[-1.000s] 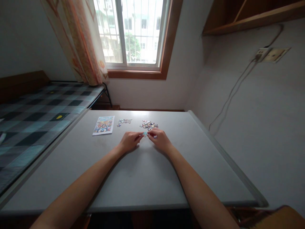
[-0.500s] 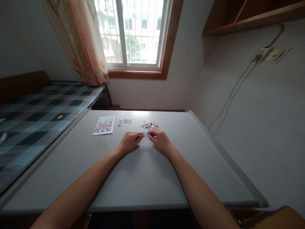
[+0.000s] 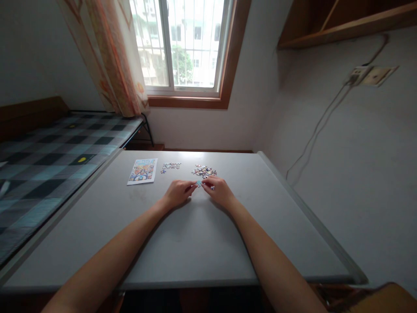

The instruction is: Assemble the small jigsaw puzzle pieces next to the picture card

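Note:
Between my two hands is a small light-blue jigsaw puzzle piece, pinched from both sides just above or on the table; whether it is one piece or two joined cannot be made out. My left hand has its thumb and fingers closed on the left edge. From the other side, my right hand grips the right edge with thumb and forefinger. Directly beyond the fingertips lies a loose heap of puzzle pieces. A few pieces show under my right hand, partly covered by it.
Left of the heap, several puzzle pieces are laid out in a cluster. A printed picture sheet lies farther left on the white table. A bed with a checked cover stands along the left, and a cable hangs down the right wall.

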`<action>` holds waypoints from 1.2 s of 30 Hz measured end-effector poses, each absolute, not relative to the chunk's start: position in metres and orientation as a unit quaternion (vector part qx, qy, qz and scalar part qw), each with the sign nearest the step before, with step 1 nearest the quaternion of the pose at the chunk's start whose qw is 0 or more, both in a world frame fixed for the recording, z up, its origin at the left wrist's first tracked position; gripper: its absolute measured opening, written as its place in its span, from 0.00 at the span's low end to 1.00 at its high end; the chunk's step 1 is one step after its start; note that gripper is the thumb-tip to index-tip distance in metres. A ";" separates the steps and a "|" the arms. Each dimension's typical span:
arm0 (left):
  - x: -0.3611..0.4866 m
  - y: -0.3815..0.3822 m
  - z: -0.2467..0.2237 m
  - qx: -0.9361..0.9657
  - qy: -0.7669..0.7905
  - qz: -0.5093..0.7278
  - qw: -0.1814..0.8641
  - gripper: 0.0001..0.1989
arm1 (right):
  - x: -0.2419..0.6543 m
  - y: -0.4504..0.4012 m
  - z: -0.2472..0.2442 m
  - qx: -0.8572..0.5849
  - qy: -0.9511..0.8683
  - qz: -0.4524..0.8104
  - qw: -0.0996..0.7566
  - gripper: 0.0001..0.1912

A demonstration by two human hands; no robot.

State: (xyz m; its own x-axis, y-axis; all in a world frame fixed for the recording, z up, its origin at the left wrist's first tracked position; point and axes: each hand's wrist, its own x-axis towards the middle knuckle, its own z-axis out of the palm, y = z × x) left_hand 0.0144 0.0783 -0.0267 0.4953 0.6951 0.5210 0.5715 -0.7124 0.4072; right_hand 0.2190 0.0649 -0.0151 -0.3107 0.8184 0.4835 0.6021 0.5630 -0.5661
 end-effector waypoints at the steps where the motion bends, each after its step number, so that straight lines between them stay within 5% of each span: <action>1: 0.014 0.078 -0.026 0.860 0.367 0.343 0.092 0.13 | 0.219 0.065 -0.015 -0.446 -0.797 0.142 0.382 0.06; 20: 0.015 0.077 -0.026 0.853 0.414 0.307 0.079 0.16 | 0.219 0.063 -0.013 -0.452 -0.794 0.148 0.380 0.07; 28: 0.008 0.083 -0.011 0.719 0.655 0.233 0.005 0.17 | 0.218 0.062 -0.012 -0.453 -0.794 0.148 0.378 0.08; 36: -0.018 0.099 -0.011 0.661 0.733 0.160 -0.028 0.18 | 0.219 0.063 -0.011 -0.450 -0.796 0.144 0.379 0.09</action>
